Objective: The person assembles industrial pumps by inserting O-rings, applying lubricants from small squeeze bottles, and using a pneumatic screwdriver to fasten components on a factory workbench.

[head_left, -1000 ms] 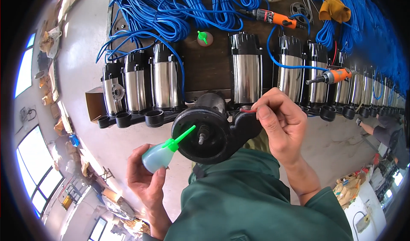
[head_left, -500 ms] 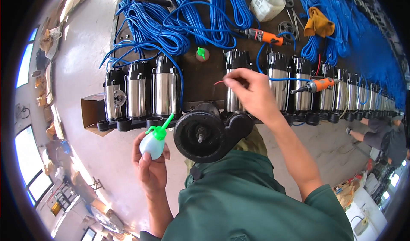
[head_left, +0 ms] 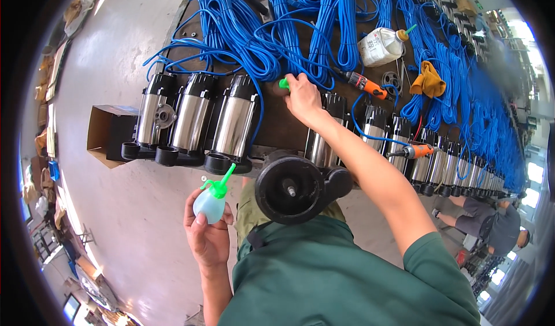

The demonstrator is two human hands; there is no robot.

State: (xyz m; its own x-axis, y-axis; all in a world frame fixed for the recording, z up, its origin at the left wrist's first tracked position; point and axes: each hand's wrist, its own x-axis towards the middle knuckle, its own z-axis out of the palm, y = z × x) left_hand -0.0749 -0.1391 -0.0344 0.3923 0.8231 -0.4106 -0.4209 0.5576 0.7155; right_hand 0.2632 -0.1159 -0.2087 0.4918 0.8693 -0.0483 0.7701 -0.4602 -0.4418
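My left hand (head_left: 208, 230) is wrapped round a translucent squeeze bottle (head_left: 209, 206) with a green spout pointing up. Out over the workbench, my right hand (head_left: 303, 99) has its fingers closed at the green cap (head_left: 283, 84) of a second small squeeze bottle, whose body is largely hidden by the hand and low contrast. Directly before my body sits a round black pump casing (head_left: 289, 188), open toward me, with a threaded shaft at its centre. Steel-and-black pump motors (head_left: 234, 123) stand in a row along the bench edge, on both sides of it.
Coiled blue cables (head_left: 243, 31) cover the far bench. A white jug (head_left: 383, 46), an orange power screwdriver (head_left: 367, 85), another orange screwdriver (head_left: 417, 151) and a mustard cloth (head_left: 428, 80) lie to the right. A cardboard box (head_left: 98, 135) stands left. A person (head_left: 491, 228) is at far right.
My right hand has moved left and away from me, from a thin red wire above a motor to the second bottle's green cap. My left hand still holds its bottle. The view has shifted.
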